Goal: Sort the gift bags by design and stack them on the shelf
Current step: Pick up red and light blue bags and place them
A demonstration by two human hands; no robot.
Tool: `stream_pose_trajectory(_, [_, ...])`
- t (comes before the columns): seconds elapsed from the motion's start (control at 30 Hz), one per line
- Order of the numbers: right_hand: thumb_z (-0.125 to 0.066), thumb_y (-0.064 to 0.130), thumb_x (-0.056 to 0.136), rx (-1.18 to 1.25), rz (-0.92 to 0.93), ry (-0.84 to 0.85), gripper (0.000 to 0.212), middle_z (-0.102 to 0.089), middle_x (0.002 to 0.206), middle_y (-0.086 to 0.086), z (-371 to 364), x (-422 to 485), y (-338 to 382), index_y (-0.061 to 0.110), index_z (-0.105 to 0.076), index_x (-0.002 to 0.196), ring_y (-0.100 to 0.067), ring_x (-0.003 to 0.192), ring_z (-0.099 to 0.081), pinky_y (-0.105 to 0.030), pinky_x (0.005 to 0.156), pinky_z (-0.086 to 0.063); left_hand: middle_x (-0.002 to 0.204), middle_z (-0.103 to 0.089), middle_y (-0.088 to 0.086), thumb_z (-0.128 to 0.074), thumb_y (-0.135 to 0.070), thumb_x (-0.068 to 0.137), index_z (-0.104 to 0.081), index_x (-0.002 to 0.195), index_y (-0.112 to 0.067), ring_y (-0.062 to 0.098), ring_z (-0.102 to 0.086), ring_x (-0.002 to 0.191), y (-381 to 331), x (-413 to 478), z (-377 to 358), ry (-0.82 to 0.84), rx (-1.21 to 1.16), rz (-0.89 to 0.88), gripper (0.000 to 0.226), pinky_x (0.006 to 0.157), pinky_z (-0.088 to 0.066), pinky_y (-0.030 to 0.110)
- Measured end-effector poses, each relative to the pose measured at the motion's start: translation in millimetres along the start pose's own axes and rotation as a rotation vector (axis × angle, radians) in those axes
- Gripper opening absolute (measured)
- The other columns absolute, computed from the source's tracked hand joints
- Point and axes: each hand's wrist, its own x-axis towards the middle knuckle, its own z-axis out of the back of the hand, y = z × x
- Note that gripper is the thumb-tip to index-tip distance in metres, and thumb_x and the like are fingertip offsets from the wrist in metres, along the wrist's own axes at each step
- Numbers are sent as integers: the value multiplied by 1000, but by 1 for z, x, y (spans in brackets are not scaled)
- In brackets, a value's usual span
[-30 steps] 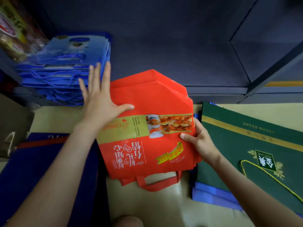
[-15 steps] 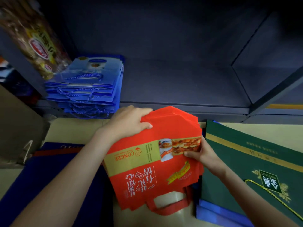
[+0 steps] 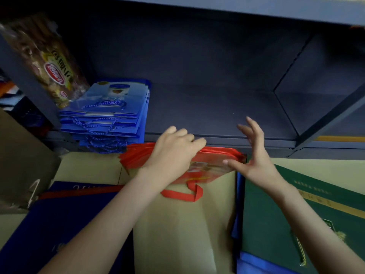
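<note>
A stack of red gift bags hangs lifted just in front of the dark shelf board, nearly level with its front edge. My left hand grips the stack from above along its far edge. My right hand is at the stack's right end, fingers spread upward, thumb touching the bags' side. A red handle loop dangles beneath. A pile of blue gift bags with rope handles lies on the shelf's left part.
A green gift bag lies at the right over blue bags. Dark navy bags lie at the left on tan cardboard. A snack packet leans at the shelf's left post. The shelf's frame post slants at the right.
The red bags rose from the cardboard and tipped flat toward the shelf edge. My left hand went from lying flat to gripping their far edge. My right hand let go of the side and opened.
</note>
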Motion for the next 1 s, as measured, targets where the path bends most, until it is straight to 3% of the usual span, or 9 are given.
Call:
stream_pose_trajectory(0.1, [-81,24,71,-492,318,44,98,-40,144,6,-8,11,22,33,-19,147,-13,136,-33,-38,116,-19,63,-60,-2,-85,-10,52,-66,83,-17,23,-57,65,-1,9,-4,-21,21,-18,36,63,-32,31])
stream_pose_trajectory(0.2, [-77,20,69,-826,382,67,81,-60,116,-8,-25,22,18,15,-40,140,-31,108,-56,-43,101,-38,68,-62,0,-85,-14,53,-68,87,-12,24,-59,69,1,18,-9,-24,51,-17,39,64,-40,31])
stream_pose_trajectory(0.33, [-71,12,79,-804,296,78,44,-64,85,-12,-30,35,11,7,-58,121,-36,79,-60,-35,65,-45,107,-61,1,-61,-40,87,-54,115,-17,23,-54,105,10,18,-1,208,38,64,36,83,-39,35])
stream_pose_trajectory(0.47, [-72,7,78,-769,370,6,38,-65,82,-9,-36,36,2,6,-62,115,-32,74,-60,-38,65,-49,101,-64,-1,-52,-55,89,-45,115,-21,23,-60,96,36,4,-4,348,38,171,44,66,-40,31])
stream_pose_trajectory(0.57, [-71,16,80,-770,317,56,42,-64,89,-8,-37,39,1,8,-60,120,-31,82,-58,-40,71,-48,96,-65,-2,-48,-53,92,-47,112,-20,21,-63,89,42,-6,-6,325,-13,180,38,64,-41,29])
stream_pose_trajectory(0.67, [-74,16,76,-805,332,58,23,-62,74,-8,-37,43,2,6,-63,94,-33,71,-59,-38,63,-46,93,-65,-4,-48,-46,95,-48,103,-21,20,-62,87,39,-9,-9,245,-84,159,26,62,-40,29])
stream_pose_trajectory(0.8, [-63,19,74,-790,405,-35,12,-57,67,-2,-29,39,6,9,-60,80,-28,65,-55,-34,59,-44,74,-64,-5,-73,-38,79,-57,86,-17,20,-63,71,33,-17,-11,-18,-174,154,27,57,-35,25])
stream_pose_trajectory(0.9, [-63,22,76,-645,326,-32,18,-61,76,-1,-18,37,2,10,-61,90,-26,76,-55,-38,67,-44,83,-62,-13,-77,-43,72,-60,90,-20,10,-59,78,28,-31,-13,-143,-398,409,34,66,-39,22])
stream_pose_trajectory(1.0, [-66,21,78,-626,229,0,27,-60,84,-1,-9,34,-14,11,-61,102,-29,83,-55,-37,72,-39,100,-58,-15,-74,-54,69,-55,110,-26,8,-56,94,31,-42,-25,-14,-610,661,53,79,-44,27])
